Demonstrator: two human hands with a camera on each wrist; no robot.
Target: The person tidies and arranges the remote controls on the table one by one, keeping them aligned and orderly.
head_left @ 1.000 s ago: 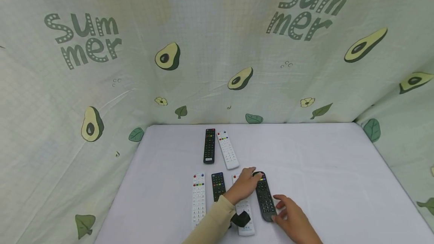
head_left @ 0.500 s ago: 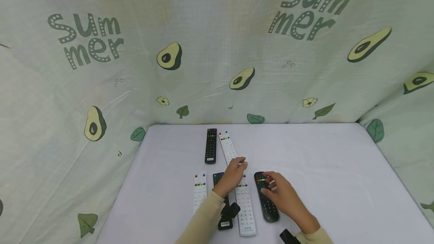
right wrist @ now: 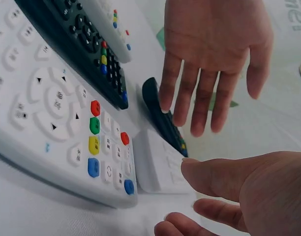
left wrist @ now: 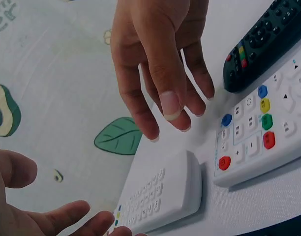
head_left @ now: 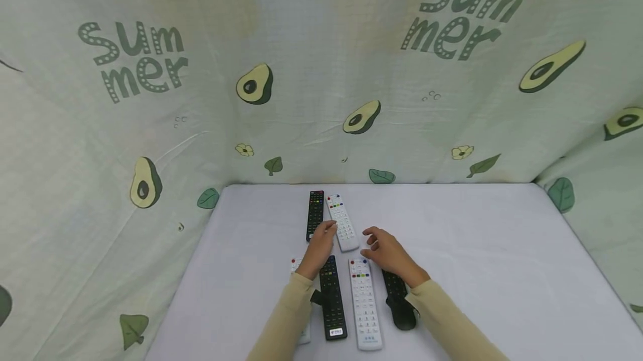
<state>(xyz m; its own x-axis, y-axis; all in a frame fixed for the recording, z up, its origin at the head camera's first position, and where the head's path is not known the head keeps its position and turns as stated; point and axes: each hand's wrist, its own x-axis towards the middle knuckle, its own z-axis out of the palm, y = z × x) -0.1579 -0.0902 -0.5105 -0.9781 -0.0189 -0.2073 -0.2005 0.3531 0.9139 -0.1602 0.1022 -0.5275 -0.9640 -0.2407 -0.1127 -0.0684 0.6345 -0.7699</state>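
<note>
My left hand (head_left: pixel 320 248) is over the back row with relaxed fingers, its tips overlapping the near end of the back black remote control (head_left: pixel 315 213) and the edge of the back white remote control (head_left: pixel 342 227). My right hand (head_left: pixel 389 252), fingers loosely bent and holding nothing, hovers past the top of the rounded black remote control (head_left: pixel 402 313), partly hiding it. Between the forearms lie a slim black remote control (head_left: pixel 333 305) and a front white remote control (head_left: pixel 365 311). Another white remote control (head_left: pixel 305 336) is mostly hidden under the left forearm. The left wrist view shows both hands apart.
A white-covered table (head_left: pixel 467 238) carries the remotes in two rows, two at the back and several in front. Behind and beside it hangs a pale cloth (head_left: pixel 301 43) printed with avocados, leaves and lettering. Black bands with cameras sit on both wrists.
My left hand has left the rounded black remote and moved left and back toward the back row. The right hand has slid forward and left from that remote's side. The remotes stay in place.
</note>
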